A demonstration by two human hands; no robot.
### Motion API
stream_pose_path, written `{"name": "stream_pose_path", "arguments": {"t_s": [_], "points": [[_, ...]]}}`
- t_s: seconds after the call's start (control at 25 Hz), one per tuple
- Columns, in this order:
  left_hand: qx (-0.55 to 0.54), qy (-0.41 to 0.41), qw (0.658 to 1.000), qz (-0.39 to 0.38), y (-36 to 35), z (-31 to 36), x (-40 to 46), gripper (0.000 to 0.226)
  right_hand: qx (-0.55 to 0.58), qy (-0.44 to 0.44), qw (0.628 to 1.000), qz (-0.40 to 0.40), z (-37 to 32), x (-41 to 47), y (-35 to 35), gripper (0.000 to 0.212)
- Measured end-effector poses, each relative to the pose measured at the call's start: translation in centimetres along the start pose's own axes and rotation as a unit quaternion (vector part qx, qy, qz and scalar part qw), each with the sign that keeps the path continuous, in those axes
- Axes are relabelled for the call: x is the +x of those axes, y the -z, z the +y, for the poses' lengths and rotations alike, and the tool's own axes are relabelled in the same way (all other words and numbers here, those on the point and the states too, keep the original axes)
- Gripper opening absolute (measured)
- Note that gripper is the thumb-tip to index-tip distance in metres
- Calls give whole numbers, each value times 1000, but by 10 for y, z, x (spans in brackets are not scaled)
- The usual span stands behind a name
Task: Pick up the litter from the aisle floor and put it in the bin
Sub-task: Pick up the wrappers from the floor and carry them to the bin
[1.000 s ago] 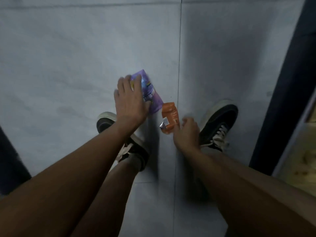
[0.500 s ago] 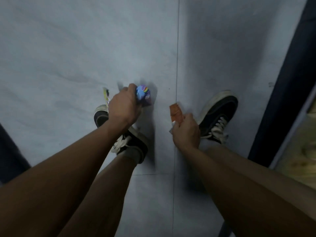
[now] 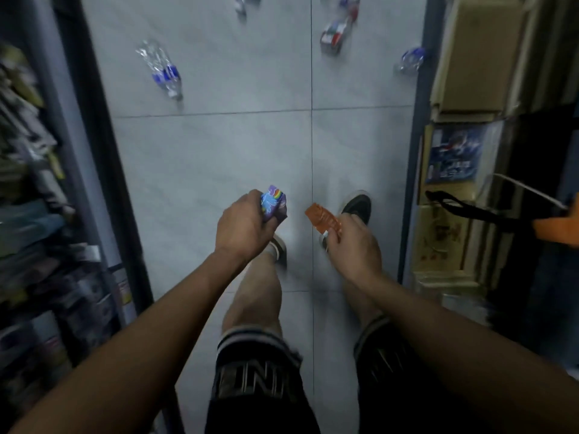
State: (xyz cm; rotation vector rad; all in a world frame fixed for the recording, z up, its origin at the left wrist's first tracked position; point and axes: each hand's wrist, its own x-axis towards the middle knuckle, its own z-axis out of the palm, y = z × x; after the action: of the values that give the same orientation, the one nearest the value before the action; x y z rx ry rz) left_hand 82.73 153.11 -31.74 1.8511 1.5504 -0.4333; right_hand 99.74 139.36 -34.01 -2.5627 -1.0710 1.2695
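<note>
My left hand (image 3: 242, 225) grips a crumpled purple wrapper (image 3: 274, 204) with a rainbow print, held above the grey tiled floor. My right hand (image 3: 352, 245) pinches an orange wrapper (image 3: 322, 219) that sticks out up and to the left of my fingers. Further up the aisle more litter lies on the floor: a crushed clear bottle with a blue label (image 3: 161, 72), a red and white can (image 3: 333, 34), another crushed bottle (image 3: 410, 61) by the right shelf, and blurred pieces at the top edge. No bin is in view.
Shelves of packaged goods (image 3: 47, 214) line the left side, cardboard boxes (image 3: 476, 57) and shelving the right. A black strap with an orange piece (image 3: 501, 211) juts in from the right. My legs and dark shoes stand on the floor below my hands.
I have risen from the crouch, so the view widens to the aisle. Both hands lifted off the floor with their wrappers; the left one has crumpled the purple wrapper.
</note>
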Motion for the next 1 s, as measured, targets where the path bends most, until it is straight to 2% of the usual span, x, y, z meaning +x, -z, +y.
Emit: {"name": "stream_pose_path", "arguments": {"t_s": [0.12,0.24,0.48,0.68,0.76,0.88,1.0], "points": [[-8,-2,1000,16,85,38,-66,47,-31,57,998,1,-33,-61,79,14],[-2,-28,999,34,150,63,-125,33,-62,110,992,10,-56,-117,144,13],[-13,-64,991,116,213,76,-216,20,-78,159,982,61,-74,-197,224,11],[-53,-76,989,115,231,57,-239,25,-40,83,986,136,-77,-245,232,11],[-61,-104,988,99,242,49,-240,25,-24,43,985,167,-83,-266,220,13],[7,-196,979,61,266,36,-231,26,59,-30,971,229,-97,-301,188,14],[116,-294,948,38,288,30,-222,23,119,-110,951,264,-106,-341,149,10]]}}
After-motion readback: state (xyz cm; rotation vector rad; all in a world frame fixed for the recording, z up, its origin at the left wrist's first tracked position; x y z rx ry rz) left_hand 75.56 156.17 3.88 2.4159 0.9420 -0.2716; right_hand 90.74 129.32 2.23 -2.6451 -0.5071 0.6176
